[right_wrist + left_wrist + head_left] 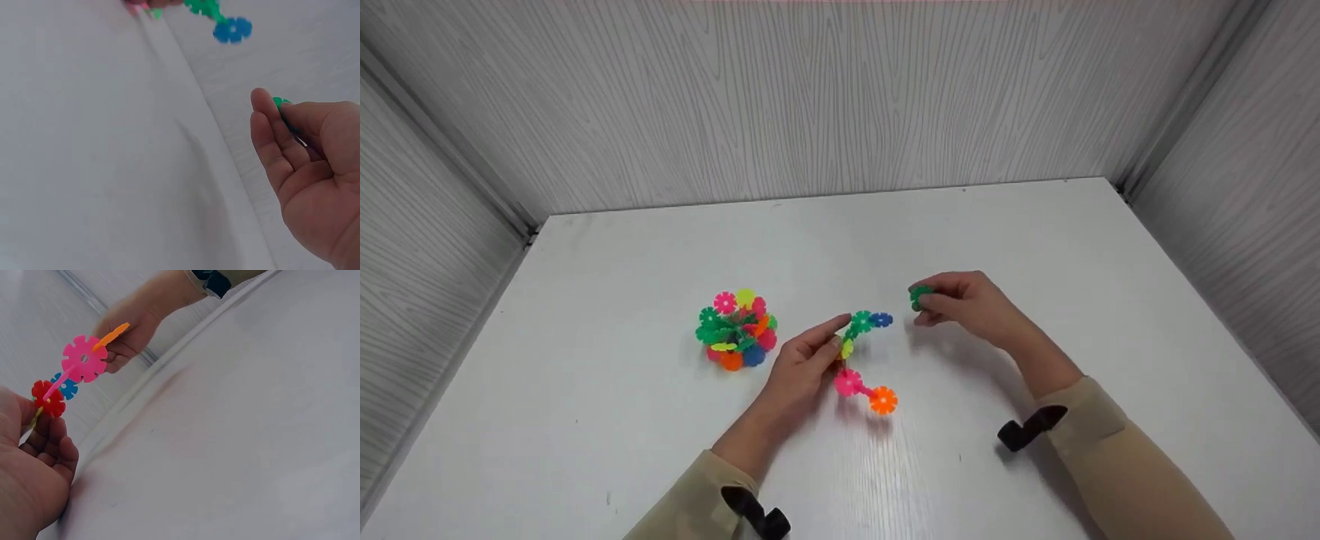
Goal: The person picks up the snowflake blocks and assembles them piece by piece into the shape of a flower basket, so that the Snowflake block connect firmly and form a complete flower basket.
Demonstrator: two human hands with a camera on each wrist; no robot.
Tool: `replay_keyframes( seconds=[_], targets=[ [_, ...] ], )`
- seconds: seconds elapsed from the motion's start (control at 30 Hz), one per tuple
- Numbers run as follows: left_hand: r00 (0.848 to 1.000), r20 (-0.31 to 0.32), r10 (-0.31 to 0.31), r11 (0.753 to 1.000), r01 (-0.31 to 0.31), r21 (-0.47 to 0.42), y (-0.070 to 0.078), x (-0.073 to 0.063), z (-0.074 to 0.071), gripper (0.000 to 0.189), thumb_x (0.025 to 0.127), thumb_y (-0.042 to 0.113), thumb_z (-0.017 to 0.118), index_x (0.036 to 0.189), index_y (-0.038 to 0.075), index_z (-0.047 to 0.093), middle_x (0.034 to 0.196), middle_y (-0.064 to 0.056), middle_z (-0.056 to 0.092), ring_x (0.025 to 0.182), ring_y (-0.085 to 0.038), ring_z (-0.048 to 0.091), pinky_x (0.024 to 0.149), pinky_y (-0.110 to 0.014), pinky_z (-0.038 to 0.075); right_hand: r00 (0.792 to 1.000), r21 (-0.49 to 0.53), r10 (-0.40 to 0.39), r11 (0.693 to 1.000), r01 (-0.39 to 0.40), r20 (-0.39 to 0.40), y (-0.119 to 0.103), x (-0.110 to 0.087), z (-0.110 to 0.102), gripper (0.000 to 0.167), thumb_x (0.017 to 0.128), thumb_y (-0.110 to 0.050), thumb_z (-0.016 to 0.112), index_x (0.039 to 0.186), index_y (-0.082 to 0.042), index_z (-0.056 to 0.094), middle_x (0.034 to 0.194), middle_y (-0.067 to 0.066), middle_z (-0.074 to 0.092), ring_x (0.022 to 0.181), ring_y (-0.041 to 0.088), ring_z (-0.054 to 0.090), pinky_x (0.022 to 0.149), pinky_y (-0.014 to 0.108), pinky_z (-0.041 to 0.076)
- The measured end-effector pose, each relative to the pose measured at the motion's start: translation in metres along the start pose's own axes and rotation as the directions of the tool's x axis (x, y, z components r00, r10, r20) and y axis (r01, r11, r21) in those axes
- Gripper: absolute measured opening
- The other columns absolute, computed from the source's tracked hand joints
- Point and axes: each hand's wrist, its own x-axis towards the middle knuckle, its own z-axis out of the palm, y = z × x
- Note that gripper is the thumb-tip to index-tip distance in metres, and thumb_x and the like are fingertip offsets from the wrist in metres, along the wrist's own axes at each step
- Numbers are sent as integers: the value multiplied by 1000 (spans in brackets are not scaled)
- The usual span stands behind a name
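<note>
My left hand (804, 364) pinches a chain of notched plastic snowflake discs by a yellow disc (846, 349). From there the chain runs up through green discs (862, 321) to a blue disc (881, 320), and down through a pink disc (848, 382) to an orange disc (883, 400). A red disc (49, 398) shows near the fingertips in the left wrist view. To the right, apart from the chain, my right hand (969, 306) pinches a single green disc (920, 297) between thumb and fingers. Its fingers partly cover that disc in the right wrist view.
A ball-like cluster of joined discs (735, 330) in several colours sits on the white table (622, 420) left of my left hand. Wood-grain panels (825, 97) enclose the table at the back and sides. Black camera mounts (1031, 429) stick out from both sleeves.
</note>
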Motion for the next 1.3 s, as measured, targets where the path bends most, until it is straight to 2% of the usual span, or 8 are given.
replay_keyframes(
  seconds=[0.2,0.47,0.63,0.7,0.83,0.93,1.1,1.3],
  targets=[
    [1000,-6,-8,1000,8,29,1,1,-1,44,111,20,59,154,27,58,150,1,60,133,-23,56,104,-33,55,996,64,-29,998,23,90,-1,-4,30,32,106,-15,67,133,0,69,114,30,72,94,28,78,91,38,62],
    [998,49,-45,999,44,27,5,-1,-3,42,110,26,61,152,27,61,129,-11,67,112,-28,62,97,-32,57,992,70,-48,997,40,120,3,-3,47,24,106,-18,68,124,-4,74,109,23,74,94,30,77,92,38,62],
    [996,31,-78,997,78,-5,7,1,-1,41,108,39,62,145,22,66,131,-9,67,117,-25,61,97,-30,56,993,96,-46,995,36,108,2,-5,52,22,106,-16,68,122,-3,74,106,22,75,94,30,77,92,38,62],
    [996,8,-89,996,89,-16,7,2,-1,39,108,41,61,139,18,69,125,-10,69,112,-24,62,93,-29,57,992,94,-43,995,32,117,1,-6,53,22,106,-17,68,122,-4,75,106,21,75,94,30,77,91,37,62],
    [995,-30,-91,996,91,-17,5,4,1,30,108,35,63,123,10,72,108,-13,70,96,-24,65,88,-27,59,987,77,-34,997,23,156,-2,-7,57,25,105,-19,70,125,-5,74,106,19,75,92,31,77,90,38,62],
    [995,-49,-83,997,83,-3,4,4,2,25,108,29,65,116,7,72,102,-12,69,94,-23,65,88,-27,58,987,73,-16,997,4,162,-4,-7,57,33,103,-19,73,132,-3,67,103,19,77,89,31,78,89,38,63],
    [996,-61,-69,997,70,17,3,4,2,22,108,26,65,114,7,73,99,-11,69,93,-23,64,87,-27,58,994,81,2,997,-11,111,-1,-8,54,34,100,-18,76,128,-1,66,96,21,76,82,29,77,86,39,64],
    [996,-64,-59,998,59,8,1,2,1,20,108,25,65,112,7,74,94,-10,68,89,-22,62,84,-26,58,995,105,-25,994,15,92,1,-9,52,37,101,-16,75,133,3,69,107,25,74,78,25,76,87,40,64]
  ],
)
